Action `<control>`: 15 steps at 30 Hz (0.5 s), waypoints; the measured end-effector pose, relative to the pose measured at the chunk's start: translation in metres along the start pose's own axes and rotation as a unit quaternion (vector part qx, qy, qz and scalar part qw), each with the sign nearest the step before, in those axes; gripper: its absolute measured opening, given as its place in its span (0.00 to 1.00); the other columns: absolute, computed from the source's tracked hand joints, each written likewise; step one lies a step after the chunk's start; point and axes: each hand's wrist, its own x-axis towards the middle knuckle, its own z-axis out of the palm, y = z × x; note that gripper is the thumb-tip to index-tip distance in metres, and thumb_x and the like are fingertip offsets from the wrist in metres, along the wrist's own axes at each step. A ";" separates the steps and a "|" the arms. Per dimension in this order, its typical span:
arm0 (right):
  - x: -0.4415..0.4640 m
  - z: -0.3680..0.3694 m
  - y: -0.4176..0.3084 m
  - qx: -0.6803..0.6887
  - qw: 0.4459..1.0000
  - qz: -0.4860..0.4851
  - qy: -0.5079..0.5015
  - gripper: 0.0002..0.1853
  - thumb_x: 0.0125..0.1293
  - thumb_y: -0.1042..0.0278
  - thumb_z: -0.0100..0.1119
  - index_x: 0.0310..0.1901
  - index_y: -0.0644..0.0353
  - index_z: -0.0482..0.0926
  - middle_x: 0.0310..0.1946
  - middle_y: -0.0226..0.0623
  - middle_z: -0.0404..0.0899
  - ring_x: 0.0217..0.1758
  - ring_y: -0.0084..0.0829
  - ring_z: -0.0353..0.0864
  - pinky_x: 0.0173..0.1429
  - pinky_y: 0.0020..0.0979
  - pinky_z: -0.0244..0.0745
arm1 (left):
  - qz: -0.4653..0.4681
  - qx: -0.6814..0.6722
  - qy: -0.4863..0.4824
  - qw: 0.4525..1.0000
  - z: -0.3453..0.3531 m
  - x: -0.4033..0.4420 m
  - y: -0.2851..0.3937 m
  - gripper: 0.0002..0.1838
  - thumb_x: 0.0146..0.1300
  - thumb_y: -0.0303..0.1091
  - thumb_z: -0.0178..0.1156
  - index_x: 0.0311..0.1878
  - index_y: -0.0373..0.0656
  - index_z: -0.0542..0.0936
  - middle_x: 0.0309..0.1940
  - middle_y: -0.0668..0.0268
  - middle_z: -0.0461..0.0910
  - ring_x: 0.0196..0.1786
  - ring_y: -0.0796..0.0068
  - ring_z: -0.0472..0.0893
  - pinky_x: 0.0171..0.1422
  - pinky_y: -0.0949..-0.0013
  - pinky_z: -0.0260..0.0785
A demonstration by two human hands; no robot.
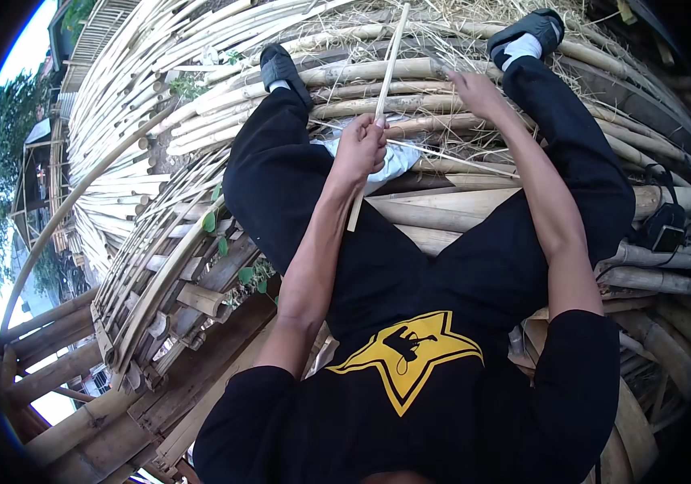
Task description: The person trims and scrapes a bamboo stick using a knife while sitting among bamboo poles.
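My left hand [362, 147] is closed around a long pale bamboo strip [394, 60]. The strip slants up away from me, and its lower end sticks out below my wrist. To the right, my right hand [478, 93] is apart from the strip, its fingers bent and drawn together. A thin dark shape shows at those fingertips, too small to make out. Beneath my left hand lies a crumpled pale plastic sheet or cloth [395, 164]. One thinner bamboo strip [470, 164] runs rightward from near that hand.
Bamboo poles [362, 74] are stacked crosswise under and beyond my legs, with loose straw-like shavings [466, 48] on top. Cut bamboo pieces [200, 300] pile up at left, beside a curved pole [63, 211]. A black pouch or bag [666, 222] lies at right.
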 end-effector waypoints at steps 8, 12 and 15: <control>0.002 -0.048 -0.022 0.096 0.991 0.098 0.002 0.33 0.68 0.37 0.40 0.42 0.68 0.74 0.26 0.49 0.77 0.32 0.44 0.76 0.43 0.40 0.69 | -0.022 -0.044 -0.044 0.998 -0.013 0.003 0.000 0.13 0.75 0.40 0.41 0.45 0.40 0.69 0.18 0.75 0.57 0.13 0.88 0.52 0.15 0.80 0.44; -0.030 -0.023 -0.090 0.133 0.988 -0.017 -0.077 0.23 0.70 0.49 0.48 0.39 0.68 0.70 0.29 0.52 0.73 0.31 0.43 0.71 0.40 0.40 0.67 | -0.025 -0.097 -0.025 0.995 -0.006 -0.001 0.005 0.12 0.75 0.40 0.40 0.45 0.42 0.68 0.17 0.75 0.54 0.13 0.86 0.50 0.15 0.78 0.44; -0.041 -0.008 -0.101 0.130 0.982 -0.071 -0.117 0.20 0.71 0.51 0.45 0.41 0.66 0.69 0.30 0.53 0.73 0.33 0.50 0.72 0.39 0.43 0.66 | -0.022 -0.129 -0.038 0.991 -0.004 -0.001 0.007 0.11 0.75 0.39 0.40 0.44 0.43 0.68 0.17 0.75 0.54 0.13 0.86 0.49 0.14 0.78 0.44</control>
